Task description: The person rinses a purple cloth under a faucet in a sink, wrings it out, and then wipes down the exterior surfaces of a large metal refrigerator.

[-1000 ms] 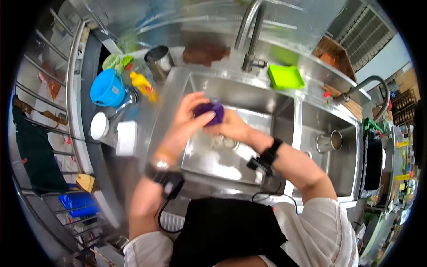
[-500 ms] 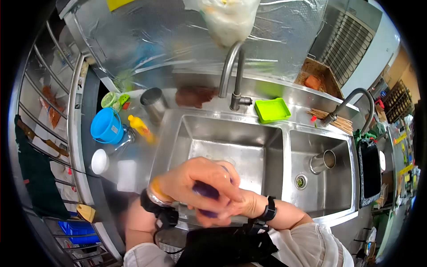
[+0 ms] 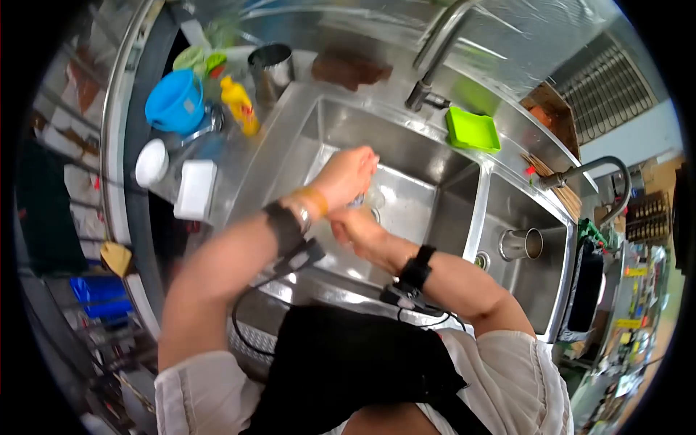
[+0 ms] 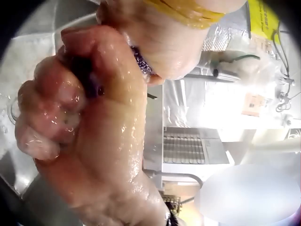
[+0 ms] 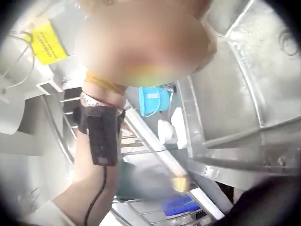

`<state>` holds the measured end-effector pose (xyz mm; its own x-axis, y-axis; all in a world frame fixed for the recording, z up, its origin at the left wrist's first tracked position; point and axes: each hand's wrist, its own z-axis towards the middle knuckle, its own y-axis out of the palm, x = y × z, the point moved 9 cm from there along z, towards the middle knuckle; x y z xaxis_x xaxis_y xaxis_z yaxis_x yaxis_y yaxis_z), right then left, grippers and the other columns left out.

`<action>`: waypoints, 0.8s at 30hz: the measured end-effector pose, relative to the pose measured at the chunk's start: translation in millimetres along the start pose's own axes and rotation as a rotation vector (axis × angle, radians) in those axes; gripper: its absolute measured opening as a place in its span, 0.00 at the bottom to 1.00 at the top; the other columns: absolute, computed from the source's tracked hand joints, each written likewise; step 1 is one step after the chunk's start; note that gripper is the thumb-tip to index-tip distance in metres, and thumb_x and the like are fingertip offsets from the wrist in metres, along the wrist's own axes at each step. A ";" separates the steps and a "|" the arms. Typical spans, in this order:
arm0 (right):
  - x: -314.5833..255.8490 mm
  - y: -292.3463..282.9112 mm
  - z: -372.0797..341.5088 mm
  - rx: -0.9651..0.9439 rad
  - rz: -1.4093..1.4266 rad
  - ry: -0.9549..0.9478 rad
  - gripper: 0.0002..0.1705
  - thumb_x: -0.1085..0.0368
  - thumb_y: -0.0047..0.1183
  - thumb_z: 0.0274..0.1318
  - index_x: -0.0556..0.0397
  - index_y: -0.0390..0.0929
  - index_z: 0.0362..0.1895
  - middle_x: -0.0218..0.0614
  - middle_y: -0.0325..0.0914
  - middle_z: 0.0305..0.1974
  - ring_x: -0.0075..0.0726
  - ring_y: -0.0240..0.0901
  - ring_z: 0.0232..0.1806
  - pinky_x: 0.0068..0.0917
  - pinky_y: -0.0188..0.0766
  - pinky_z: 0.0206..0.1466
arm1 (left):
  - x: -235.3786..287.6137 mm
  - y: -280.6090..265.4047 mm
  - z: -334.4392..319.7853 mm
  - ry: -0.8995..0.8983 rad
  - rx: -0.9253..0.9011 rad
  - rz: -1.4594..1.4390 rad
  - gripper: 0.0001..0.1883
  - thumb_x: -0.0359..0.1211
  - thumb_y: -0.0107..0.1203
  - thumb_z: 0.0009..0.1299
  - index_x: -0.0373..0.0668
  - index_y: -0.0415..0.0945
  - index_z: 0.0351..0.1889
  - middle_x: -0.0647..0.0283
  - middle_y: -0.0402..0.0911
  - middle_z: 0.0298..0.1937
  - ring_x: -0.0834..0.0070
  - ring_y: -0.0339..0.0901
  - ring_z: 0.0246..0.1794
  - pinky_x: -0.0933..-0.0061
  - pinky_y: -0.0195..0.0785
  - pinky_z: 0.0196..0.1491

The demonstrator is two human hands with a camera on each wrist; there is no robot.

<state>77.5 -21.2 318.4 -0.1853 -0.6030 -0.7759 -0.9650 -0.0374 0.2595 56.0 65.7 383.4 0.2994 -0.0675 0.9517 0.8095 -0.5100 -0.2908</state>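
Note:
Both wet hands are close together over the left sink basin [image 3: 428, 190]. In the left wrist view, the right hand [image 4: 99, 113] has its fingers curled tightly round a dark purple thing with a glittery, mesh-like surface [image 4: 141, 61]. The purple thing runs up between the two hands. The left hand [image 3: 346, 177], with a yellow band at its wrist, grips its other end, most of it covered by the hand. In the head view the right hand [image 3: 360, 228] is just below the left. A blurred patch hides much of the hands in the right wrist view.
A curved faucet [image 3: 435, 61] rises behind the basin, with a green tray [image 3: 473, 130] beside it. A metal cup [image 3: 520, 244] lies in the right basin. Left of the sink stand a yellow bottle [image 3: 239, 105], a blue bucket [image 3: 174, 101], a white bowl [image 3: 151, 164] and a white tray [image 3: 196, 190].
The hands rose towards the body, clasped round the purple thing, then went back out over the basin. The left hand now sits above the right, and the purple thing is mostly covered.

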 end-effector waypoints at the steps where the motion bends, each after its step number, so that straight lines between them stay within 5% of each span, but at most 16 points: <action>1: 6.6 -2.6 9.4 0.009 -0.008 0.014 0.12 0.63 0.57 0.49 0.48 0.69 0.19 0.28 0.63 0.12 0.27 0.58 0.12 0.28 0.48 0.14 | -10.7 -1.6 2.7 -0.015 0.046 0.000 0.13 0.36 0.44 0.77 0.38 0.70 0.33 0.65 0.70 0.17 0.78 0.68 0.17 0.73 0.63 0.24; 3: 14.5 -4.8 29.6 0.027 -0.007 0.016 0.12 0.62 0.57 0.50 0.49 0.69 0.20 0.28 0.63 0.13 0.27 0.58 0.11 0.28 0.48 0.14 | -28.0 -9.5 8.6 -0.034 0.126 0.028 0.13 0.36 0.45 0.76 0.38 0.71 0.33 0.60 0.72 0.17 0.72 0.71 0.18 0.68 0.64 0.24; 7: 28.2 -15.5 63.5 0.141 -0.172 0.018 0.12 0.60 0.59 0.52 0.52 0.73 0.24 0.31 0.68 0.15 0.26 0.61 0.12 0.29 0.50 0.13 | -68.4 -26.8 21.7 -0.044 0.342 0.337 0.14 0.41 0.45 0.75 0.40 0.74 0.39 0.44 0.81 0.37 0.41 0.75 0.43 0.46 0.68 0.45; 10: 40.8 -25.0 98.4 0.224 -0.490 -0.063 0.19 0.54 0.58 0.51 0.59 0.81 0.34 0.47 0.82 0.29 0.47 0.81 0.31 0.40 0.73 0.33 | -76.5 -40.1 13.3 -0.128 0.464 0.444 0.14 0.41 0.46 0.75 0.40 0.74 0.39 0.44 0.81 0.36 0.41 0.76 0.41 0.47 0.69 0.44; 11: 41.3 -27.2 107.3 0.232 -0.593 -0.110 0.25 0.48 0.58 0.51 0.60 0.82 0.38 0.53 0.83 0.37 0.56 0.80 0.45 0.42 0.73 0.47 | -77.2 -44.8 8.3 -0.140 0.553 0.460 0.12 0.39 0.46 0.75 0.41 0.73 0.37 0.46 0.81 0.33 0.44 0.78 0.38 0.51 0.70 0.44; 14: 3.7 -19.6 97.2 0.219 -0.823 -0.316 0.28 0.49 0.65 0.45 0.62 0.78 0.39 0.54 0.82 0.37 0.61 0.80 0.45 0.43 0.73 0.47 | -91.5 -51.5 5.7 -0.157 0.504 0.083 0.13 0.42 0.54 0.72 0.41 0.73 0.41 0.49 0.81 0.35 0.53 0.80 0.39 0.56 0.72 0.44; 16: -37.1 -26.4 74.9 0.255 -0.857 -0.433 0.35 0.53 0.72 0.36 0.63 0.71 0.42 0.56 0.80 0.41 0.60 0.79 0.47 0.42 0.73 0.50 | -88.3 -67.7 -4.2 -0.021 0.675 -0.035 0.24 0.47 0.63 0.65 0.41 0.71 0.49 0.52 0.80 0.44 0.61 0.79 0.45 0.62 0.73 0.46; 17: -40.6 -39.1 90.1 0.175 -0.747 -0.447 0.41 0.57 0.77 0.28 0.59 0.64 0.43 0.56 0.78 0.44 0.55 0.78 0.47 0.39 0.74 0.51 | -107.9 -61.8 -3.8 -0.212 0.483 -0.305 0.37 0.51 0.69 0.59 0.39 0.66 0.58 0.53 0.75 0.53 0.63 0.76 0.52 0.64 0.75 0.48; 18: -60.9 -45.2 84.0 0.162 -0.762 -0.535 0.41 0.56 0.78 0.28 0.62 0.69 0.45 0.51 0.78 0.44 0.47 0.78 0.46 0.37 0.74 0.50 | -89.5 -54.5 -19.5 -0.318 0.359 -0.435 0.38 0.48 0.67 0.62 0.36 0.62 0.62 0.53 0.75 0.55 0.64 0.76 0.54 0.66 0.76 0.50; 20: -91.1 -51.6 68.2 0.041 -0.800 -0.611 0.34 0.58 0.73 0.43 0.60 0.72 0.51 0.38 0.79 0.44 0.30 0.76 0.43 0.26 0.75 0.46 | -77.5 -47.8 -21.8 -0.243 0.201 -0.635 0.38 0.45 0.66 0.64 0.38 0.60 0.66 0.54 0.74 0.56 0.67 0.75 0.57 0.66 0.78 0.49; 22: -101.5 -55.0 45.1 -0.100 -0.512 -0.282 0.24 0.56 0.68 0.52 0.56 0.77 0.50 0.33 0.79 0.40 0.22 0.74 0.35 0.19 0.71 0.35 | -69.6 -46.9 -17.4 -0.182 0.147 -0.659 0.35 0.40 0.62 0.66 0.42 0.59 0.68 0.55 0.74 0.56 0.68 0.75 0.57 0.66 0.77 0.51; 24: -98.7 -74.3 43.8 -0.114 -0.228 -0.262 0.16 0.53 0.62 0.59 0.51 0.80 0.42 0.27 0.79 0.31 0.16 0.69 0.27 0.16 0.62 0.25 | -57.6 -38.2 -12.1 -0.131 0.066 -0.703 0.33 0.34 0.58 0.67 0.44 0.59 0.69 0.57 0.74 0.56 0.70 0.75 0.56 0.67 0.76 0.52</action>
<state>159.4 76.0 350.5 -0.0227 -0.3447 -0.9384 -0.9629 -0.2449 0.1133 1.8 78.8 340.9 -0.2495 0.3637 0.8975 0.8606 -0.3417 0.3777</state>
